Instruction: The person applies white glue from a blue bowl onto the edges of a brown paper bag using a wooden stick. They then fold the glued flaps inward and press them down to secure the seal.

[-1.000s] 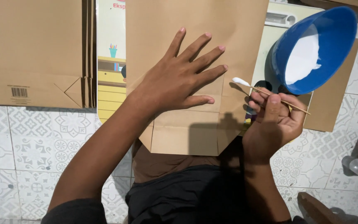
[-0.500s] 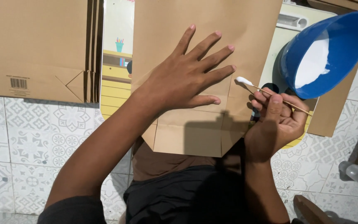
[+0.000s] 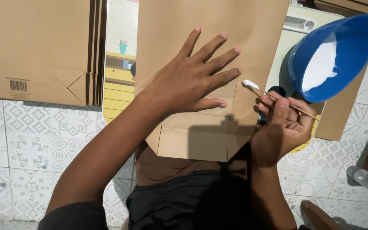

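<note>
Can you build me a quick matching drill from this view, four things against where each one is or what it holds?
Things:
1. left hand
2. right hand
3. blue bowl
4. stack of folded paper bags

Places or states:
A. upper left, over the tiled floor
B. pinching a thin stick with a white blob on its tip
C. spread flat on the brown paper bag
D. tilted, white paste inside

Pairs: 1-C, 2-B, 3-D, 4-A

The only view comes from a camera on the person's head, looking steeply down from close above at the left hand (image 3: 192, 83), the right hand (image 3: 280, 127), the person's lap and the tiled floor (image 3: 30, 145) around them.
</note>
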